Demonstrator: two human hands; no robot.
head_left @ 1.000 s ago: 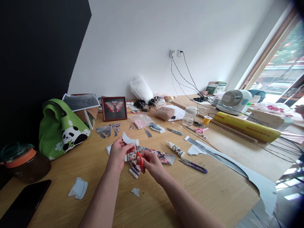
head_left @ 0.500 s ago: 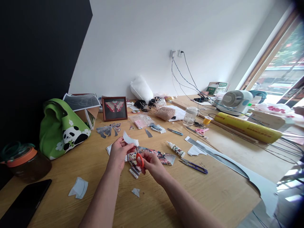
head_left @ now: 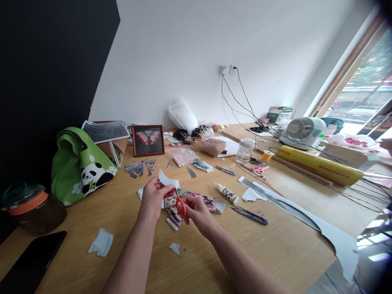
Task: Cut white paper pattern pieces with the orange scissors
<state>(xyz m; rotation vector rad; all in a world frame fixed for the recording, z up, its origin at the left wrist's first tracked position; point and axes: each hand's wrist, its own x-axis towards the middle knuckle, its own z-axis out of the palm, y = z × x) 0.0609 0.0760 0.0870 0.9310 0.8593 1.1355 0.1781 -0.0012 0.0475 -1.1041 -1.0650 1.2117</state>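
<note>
Our left hand pinched a small white curved piece of paper or cloth between its fingers and held it up over the middle of the tabletop. Our right hand was closed around the red handle of little scissors. The thin blades pointed up at the white piece, and their tips met its lower edge. We could not tell if the blades were open or closed.

Right under both hands lay a flowered cloth strip, flat on the wood. A glue bottle lay just beside the strip, on its right end. Purple snips lay near the bottle, a bit closer to the front edge. Two white scraps sat by the front edge on the left, well apart from our hands, and a tiny scrap lay between our arms.

A green panda bag stood near the left edge. A dark jar with an orange ring stood at the left edge too, and a black phone lay in the front left corner. A picture frame leaned toward the back edge. A yellow roll and a white fan sat on the right side, far from our hands.
</note>
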